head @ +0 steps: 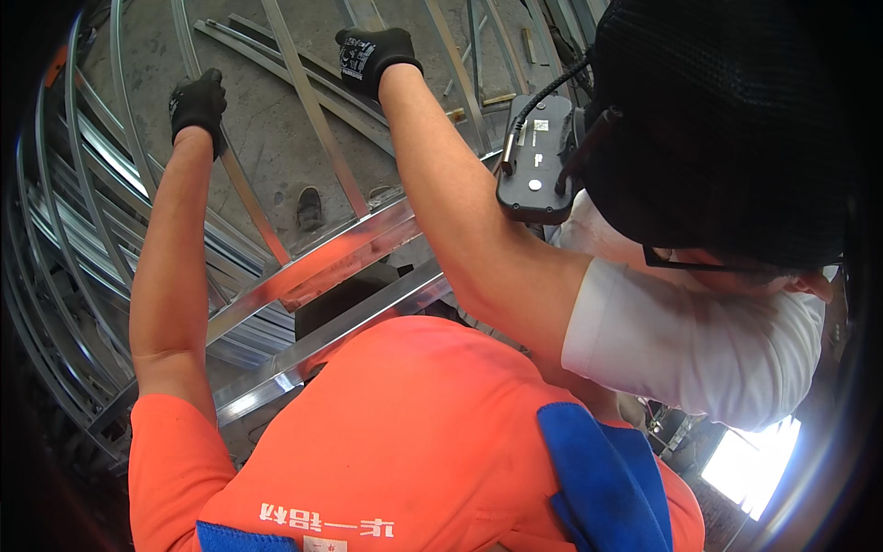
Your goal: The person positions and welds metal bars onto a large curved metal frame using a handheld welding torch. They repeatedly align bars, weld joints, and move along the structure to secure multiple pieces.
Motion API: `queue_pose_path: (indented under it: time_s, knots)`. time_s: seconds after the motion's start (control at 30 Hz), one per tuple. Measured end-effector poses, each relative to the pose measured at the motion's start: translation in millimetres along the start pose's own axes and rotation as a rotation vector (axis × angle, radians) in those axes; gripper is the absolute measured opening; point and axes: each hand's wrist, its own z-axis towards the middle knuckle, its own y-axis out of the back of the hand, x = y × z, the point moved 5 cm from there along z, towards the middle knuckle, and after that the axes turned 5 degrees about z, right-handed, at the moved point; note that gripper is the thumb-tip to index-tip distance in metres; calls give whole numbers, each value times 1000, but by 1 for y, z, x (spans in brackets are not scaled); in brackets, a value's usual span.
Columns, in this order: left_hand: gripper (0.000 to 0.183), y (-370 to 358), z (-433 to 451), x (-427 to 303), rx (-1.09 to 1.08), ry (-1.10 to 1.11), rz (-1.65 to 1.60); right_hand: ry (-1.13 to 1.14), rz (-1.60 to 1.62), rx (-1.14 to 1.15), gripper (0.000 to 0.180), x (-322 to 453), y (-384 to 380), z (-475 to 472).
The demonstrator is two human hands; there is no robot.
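Note:
My left hand [198, 103], in a black work glove, is closed around a slim metal bar [247, 190] at the upper left. That bar runs down to a shiny rectangular metal rail [324, 259] crossing in front of me. Several similar bars, such as one in the middle [317, 117], meet the same rail. Closer to my orange shirt lies a second bright metal rail [331, 345]. My right hand is out of view; a co-worker's arm and head cover the right side.
A co-worker's black-gloved hand [378, 58] grips another bar [364, 14] at the top. Their black cap [717, 124] and attached device [534, 162] are close on my right. Loose metal profiles [296, 76] lie on the concrete floor [255, 138]. Long profiles [110, 207] are stacked at left.

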Motion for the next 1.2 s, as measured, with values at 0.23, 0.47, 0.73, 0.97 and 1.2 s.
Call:
queue_pose_path:
  time_s: [0.23, 0.47, 0.73, 0.97, 1.2]
  knots:
    - [26, -2, 1, 2, 35, 20, -64, -23, 106, -66, 28, -7, 3, -34]
    - [26, -4, 7, 6, 55, 18, -89, -72, 306, -138, 28, -17, 10, -104]
    - [25, -3, 12, 8, 88, 4, -91, -155, 456, -166, 28, -23, 14, -180]
    - [26, 0, 10, 7, 31, -10, -6, -197, 480, -163, 28, -19, 7, -200]
    - [27, 1, 13, 9, 52, -3, 27, -190, 454, -156, 27, -17, 2, -176]
